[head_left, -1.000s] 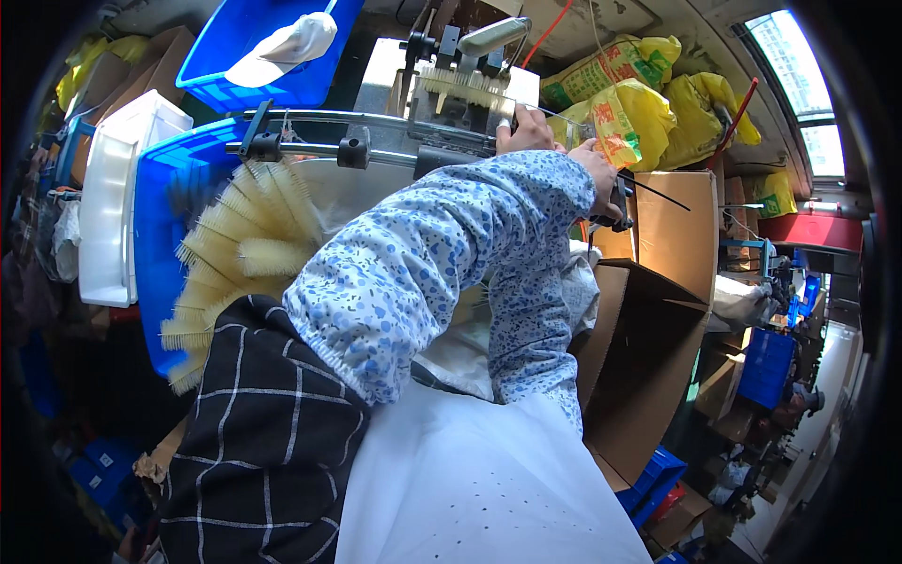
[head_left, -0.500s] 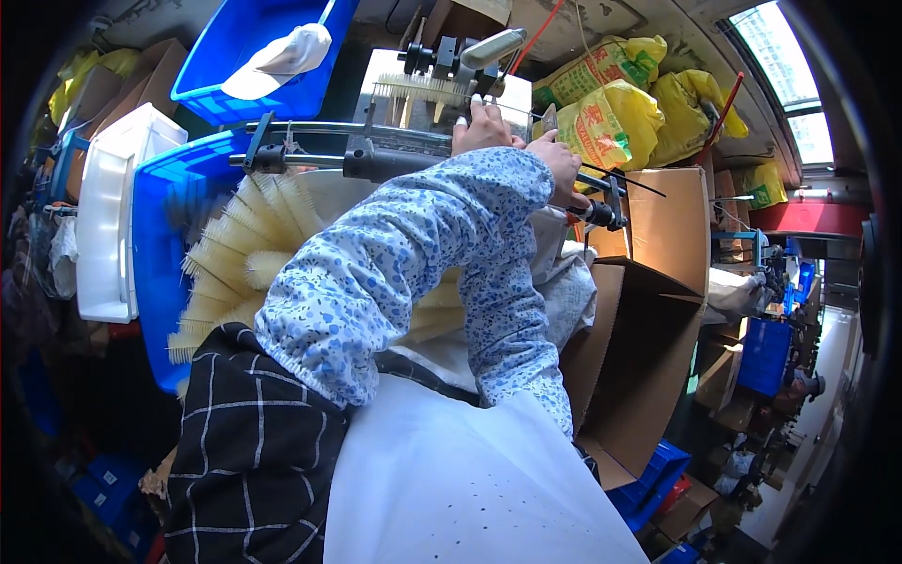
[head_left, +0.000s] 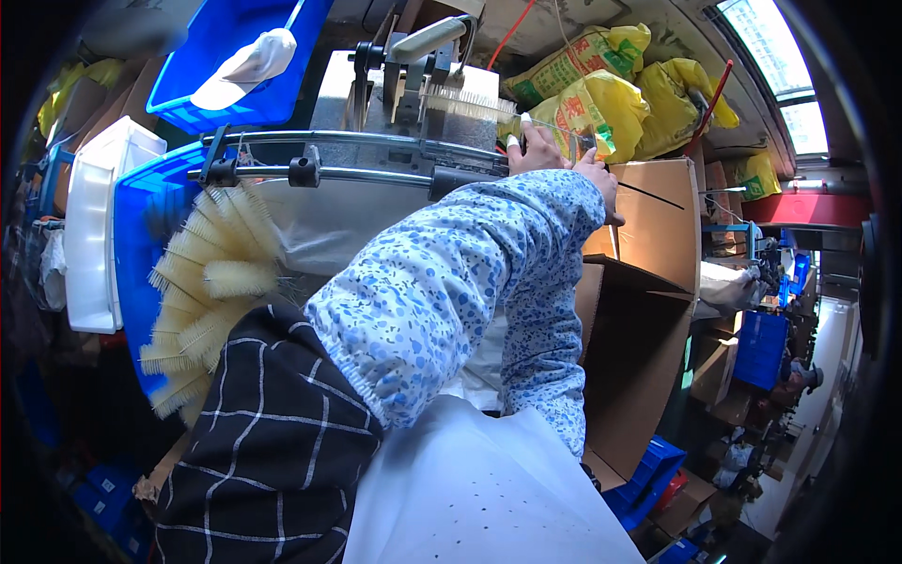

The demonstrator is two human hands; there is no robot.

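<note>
My left hand (head_left: 534, 150) reaches over the metal rails at the far side, its light-tipped fingers spread apart beside the end of a pale bristle brush (head_left: 465, 101). That brush lies level in a bench machine (head_left: 409, 89) with a grey handle. A thin line runs from its end past my left fingers toward my right hand (head_left: 599, 180). The right fingers are curled in close together; what they grip is hidden. A thin dark rod (head_left: 653, 194) sticks out to their right. Next to my left wrist a black sleeve (head_left: 460, 180) sits on the lower rail (head_left: 376, 176).
Pale round brushes (head_left: 211, 291) are heaped at a blue bin (head_left: 141, 235) on the left. A white tray (head_left: 89, 235) stands beside it. An open cardboard box (head_left: 648, 329) is at my right, with yellow sacks (head_left: 601, 108) behind. A white cap (head_left: 249, 70) lies in another blue bin (head_left: 202, 113).
Both hands have moved right along the rails, and the black sleeve and the brush have shifted right too. The camera view has swung slightly, sliding the surroundings left.
</note>
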